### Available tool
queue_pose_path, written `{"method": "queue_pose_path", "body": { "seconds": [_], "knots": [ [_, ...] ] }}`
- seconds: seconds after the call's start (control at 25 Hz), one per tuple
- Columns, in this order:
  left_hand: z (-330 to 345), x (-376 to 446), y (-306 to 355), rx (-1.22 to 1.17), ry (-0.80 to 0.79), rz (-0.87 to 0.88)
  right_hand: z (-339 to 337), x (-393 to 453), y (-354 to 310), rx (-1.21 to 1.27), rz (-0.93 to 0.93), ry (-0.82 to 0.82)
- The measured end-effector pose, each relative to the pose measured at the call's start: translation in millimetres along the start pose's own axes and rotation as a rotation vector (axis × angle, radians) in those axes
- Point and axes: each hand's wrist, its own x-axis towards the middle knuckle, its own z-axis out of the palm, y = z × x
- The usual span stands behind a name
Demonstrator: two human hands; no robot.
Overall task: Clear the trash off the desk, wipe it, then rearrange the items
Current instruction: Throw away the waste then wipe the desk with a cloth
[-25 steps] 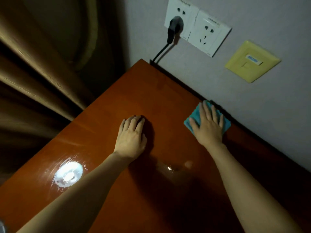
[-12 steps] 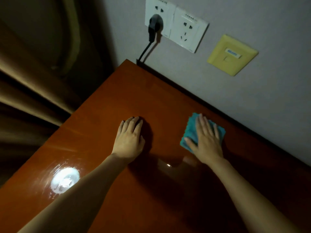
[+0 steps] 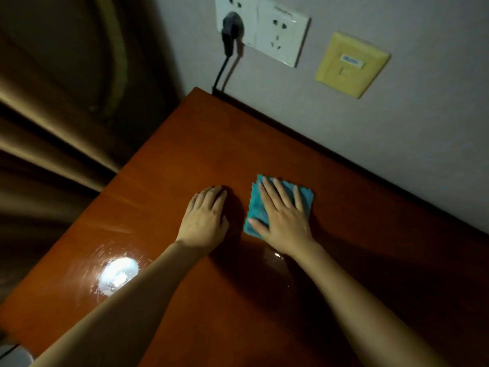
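A glossy reddish-brown wooden desk (image 3: pixel 185 154) fills most of the view, its back edge against a grey wall. A folded teal cloth (image 3: pixel 255 207) lies flat on the desk near the middle. My right hand (image 3: pixel 284 215) presses down on the cloth with straight, spread fingers. Just to the left, my left hand (image 3: pixel 205 218) rests palm-down on the bare wood, its fingers lying flat and holding nothing. A bright lamp reflection (image 3: pixel 119 271) shines on the wet-looking surface at the front left.
White wall sockets (image 3: pixel 280 35) sit above the desk's far corner, with a black plug (image 3: pixel 230 30) and cord running down behind the desk. A yellow wall plate (image 3: pixel 349 64) is to the right. Brown curtains (image 3: pixel 53 128) hang past the desk's left edge.
My right hand has slid the teal cloth away from the wall and leftward, toward my left hand. The left hand has stayed in place.
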Motion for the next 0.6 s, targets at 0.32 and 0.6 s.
{"method": "queue_pose_path", "body": {
  "seconds": [0.32, 0.6],
  "knots": [
    [19, -17, 28, -0.002, -0.048, 0.080, -15, 23, 104, 0.125, 0.627, 0.019],
    [20, -26, 28, -0.012, -0.007, 0.101, -1, -32, 6, 0.013, 0.064, -0.095]
  ]
}}
